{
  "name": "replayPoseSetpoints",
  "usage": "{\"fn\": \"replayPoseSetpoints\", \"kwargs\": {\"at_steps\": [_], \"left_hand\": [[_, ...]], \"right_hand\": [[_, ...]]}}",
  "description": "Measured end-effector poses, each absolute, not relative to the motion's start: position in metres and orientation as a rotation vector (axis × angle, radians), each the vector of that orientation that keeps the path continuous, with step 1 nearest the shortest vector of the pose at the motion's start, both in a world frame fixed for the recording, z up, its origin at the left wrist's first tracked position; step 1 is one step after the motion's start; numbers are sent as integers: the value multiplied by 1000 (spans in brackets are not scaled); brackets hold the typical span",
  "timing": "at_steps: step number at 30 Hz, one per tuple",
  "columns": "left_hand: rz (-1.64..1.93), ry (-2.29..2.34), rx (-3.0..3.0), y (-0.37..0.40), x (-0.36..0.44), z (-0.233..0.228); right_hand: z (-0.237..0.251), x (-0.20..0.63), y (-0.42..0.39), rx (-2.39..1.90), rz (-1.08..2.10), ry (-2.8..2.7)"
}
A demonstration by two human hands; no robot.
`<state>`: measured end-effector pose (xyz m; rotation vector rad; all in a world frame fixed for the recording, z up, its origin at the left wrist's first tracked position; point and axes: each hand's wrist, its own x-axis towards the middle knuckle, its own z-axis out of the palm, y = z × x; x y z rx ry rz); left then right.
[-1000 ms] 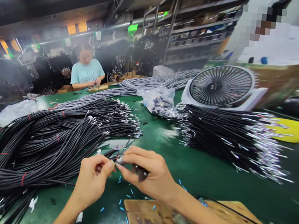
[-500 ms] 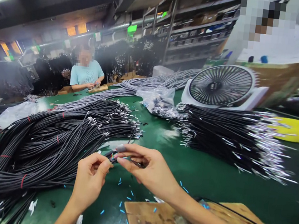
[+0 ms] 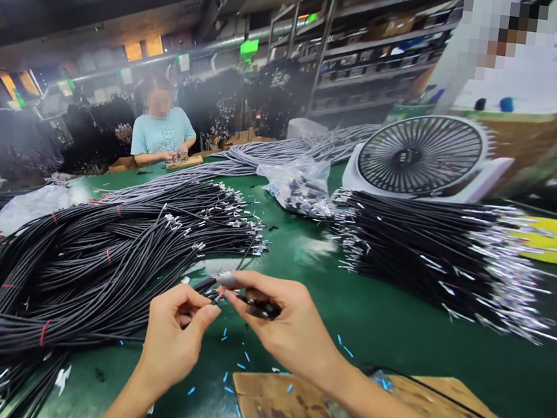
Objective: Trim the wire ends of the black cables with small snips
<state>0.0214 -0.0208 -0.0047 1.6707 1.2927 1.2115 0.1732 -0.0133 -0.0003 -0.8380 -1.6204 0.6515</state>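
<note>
Where both hands meet, left hand (image 3: 174,338) and right hand (image 3: 281,323) pinching a black cable (image 3: 205,284), its stripped tip hidden by fingertips, blurred.

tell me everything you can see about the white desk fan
The white desk fan is a round, plastic-looking unit with a dark radial grille and dark hub in a white frame. It sits tilted back on the green table, behind the stack of black cables, in front of a cardboard box. Spinning cannot be told.

Bare green table (image 3: 379,334) lies open at lower centre-right. A tangle of black cables (image 3: 81,267) blocks the left, a stacked cable bundle (image 3: 429,253) and fan (image 3: 420,158) the upper right. A wooden board (image 3: 296,405) fills the bottom edge.
</note>
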Motion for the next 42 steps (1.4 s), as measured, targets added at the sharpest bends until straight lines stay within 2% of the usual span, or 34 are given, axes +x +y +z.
{"fn": "replayPoseSetpoints", "kwargs": {"at_steps": [5,19,29,37,42], "left_hand": [[1214,1235,1659,-21,24,-7],[1238,1222,1539,-20,18,-5],[1296,1310,1582,-20,28,-10],[1187,1238,1319,-10,25,-9],[1118,1600,1764,8,12,-21]], "right_hand": [[3,173,-15,-783,534,-1754],[3,171,-13,-795,870,-1597],[-10,174,-12,-832,257,-1842],[-6,178,-9,-922,430,-1754],[-4,183,-3,-1031,354,-1532]]}}
